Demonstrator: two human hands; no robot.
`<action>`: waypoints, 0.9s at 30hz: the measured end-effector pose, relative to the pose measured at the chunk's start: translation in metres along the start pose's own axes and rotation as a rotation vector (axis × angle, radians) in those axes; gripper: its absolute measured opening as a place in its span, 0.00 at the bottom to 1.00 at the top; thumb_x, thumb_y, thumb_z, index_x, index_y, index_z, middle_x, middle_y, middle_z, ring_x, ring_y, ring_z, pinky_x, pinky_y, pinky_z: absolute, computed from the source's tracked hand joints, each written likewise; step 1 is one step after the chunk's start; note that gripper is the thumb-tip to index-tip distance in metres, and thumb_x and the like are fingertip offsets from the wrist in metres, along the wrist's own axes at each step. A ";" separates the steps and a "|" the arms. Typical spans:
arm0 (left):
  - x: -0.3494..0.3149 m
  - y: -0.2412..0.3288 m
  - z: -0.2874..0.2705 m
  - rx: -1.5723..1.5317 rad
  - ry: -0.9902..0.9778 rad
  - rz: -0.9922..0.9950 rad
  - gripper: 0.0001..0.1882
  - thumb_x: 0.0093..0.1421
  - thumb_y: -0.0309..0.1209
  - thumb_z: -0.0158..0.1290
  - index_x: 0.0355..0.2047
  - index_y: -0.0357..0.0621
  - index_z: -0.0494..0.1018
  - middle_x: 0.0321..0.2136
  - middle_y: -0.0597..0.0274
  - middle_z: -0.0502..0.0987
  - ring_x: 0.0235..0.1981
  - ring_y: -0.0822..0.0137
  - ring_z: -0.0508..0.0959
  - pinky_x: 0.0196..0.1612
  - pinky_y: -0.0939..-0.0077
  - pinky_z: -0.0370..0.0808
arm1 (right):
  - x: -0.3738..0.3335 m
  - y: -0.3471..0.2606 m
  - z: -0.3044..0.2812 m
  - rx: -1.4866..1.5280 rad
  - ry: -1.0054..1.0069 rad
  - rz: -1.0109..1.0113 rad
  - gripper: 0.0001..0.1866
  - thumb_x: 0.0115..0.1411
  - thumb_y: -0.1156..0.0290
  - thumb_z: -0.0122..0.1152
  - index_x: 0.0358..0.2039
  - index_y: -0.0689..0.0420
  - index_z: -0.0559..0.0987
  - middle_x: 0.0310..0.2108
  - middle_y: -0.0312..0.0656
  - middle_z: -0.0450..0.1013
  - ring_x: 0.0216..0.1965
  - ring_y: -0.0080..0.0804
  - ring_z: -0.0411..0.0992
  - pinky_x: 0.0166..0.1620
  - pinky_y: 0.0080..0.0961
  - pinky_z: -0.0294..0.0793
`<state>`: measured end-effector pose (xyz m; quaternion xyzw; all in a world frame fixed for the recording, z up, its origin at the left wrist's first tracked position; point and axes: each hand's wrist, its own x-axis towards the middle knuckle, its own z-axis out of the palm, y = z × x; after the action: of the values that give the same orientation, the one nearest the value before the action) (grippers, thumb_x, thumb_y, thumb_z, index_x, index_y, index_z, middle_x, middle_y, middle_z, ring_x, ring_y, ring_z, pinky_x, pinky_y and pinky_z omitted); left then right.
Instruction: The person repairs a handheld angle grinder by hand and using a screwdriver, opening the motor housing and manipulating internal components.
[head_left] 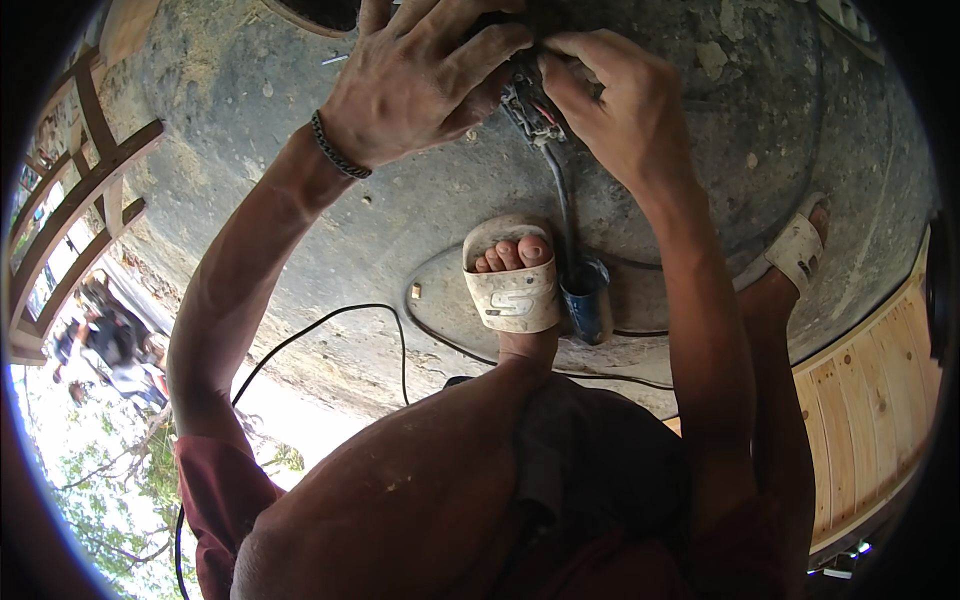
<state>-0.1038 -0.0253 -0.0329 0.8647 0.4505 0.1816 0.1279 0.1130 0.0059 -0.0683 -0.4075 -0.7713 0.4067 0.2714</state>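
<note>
Near the top, an opened electrical part [533,112] with dark and red wires in it lies between my hands over the concrete floor. My left hand [425,85] curls its fingers over the far left side of this part and holds it. On the other side, my right hand [630,110] has thumb and forefinger pinched at the part's edge; whatever is between them is too small to tell. A grey cable [560,195] runs from the part down into a blue hollow housing [588,305], which lies beside my sandalled foot.
My foot in a white slide sandal [515,290] rests next to the housing; another sandal [800,245] is at the right. A black cord [400,330] loops across the floor. Curved wooden frames [95,190] stand at the left, wooden slats [865,400] at the right. A small metal piece [335,60] lies near my left hand.
</note>
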 end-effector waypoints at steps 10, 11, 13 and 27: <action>-0.003 -0.005 0.006 0.026 0.036 0.033 0.28 0.51 0.40 0.61 0.52 0.44 0.72 0.53 0.53 0.73 0.56 0.49 0.73 0.54 0.47 0.66 | 0.004 -0.001 -0.002 -0.142 -0.098 -0.019 0.10 0.59 0.74 0.68 0.40 0.62 0.83 0.33 0.45 0.81 0.33 0.33 0.82 0.35 0.27 0.80; -0.004 -0.006 0.008 0.039 0.043 0.041 0.28 0.51 0.40 0.60 0.52 0.44 0.72 0.53 0.53 0.73 0.56 0.49 0.73 0.54 0.47 0.66 | 0.004 -0.001 -0.002 -0.123 -0.099 -0.014 0.10 0.59 0.74 0.68 0.40 0.62 0.83 0.33 0.45 0.81 0.32 0.33 0.82 0.34 0.26 0.80; 0.000 -0.002 0.002 0.034 -0.009 0.009 0.28 0.51 0.40 0.60 0.52 0.44 0.72 0.53 0.53 0.73 0.55 0.49 0.74 0.54 0.47 0.66 | 0.003 0.000 -0.003 -0.087 -0.100 -0.002 0.10 0.59 0.74 0.68 0.40 0.62 0.84 0.34 0.44 0.81 0.32 0.32 0.82 0.34 0.26 0.80; -0.002 -0.003 0.007 0.067 0.014 0.018 0.28 0.49 0.38 0.61 0.51 0.45 0.73 0.53 0.54 0.73 0.55 0.50 0.74 0.54 0.48 0.66 | -0.001 -0.015 0.009 0.001 0.016 0.204 0.08 0.59 0.73 0.68 0.38 0.61 0.85 0.31 0.45 0.83 0.30 0.31 0.83 0.32 0.24 0.81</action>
<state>-0.1047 -0.0259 -0.0405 0.8712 0.4495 0.1735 0.0940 0.1008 -0.0041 -0.0607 -0.4872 -0.7234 0.4292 0.2349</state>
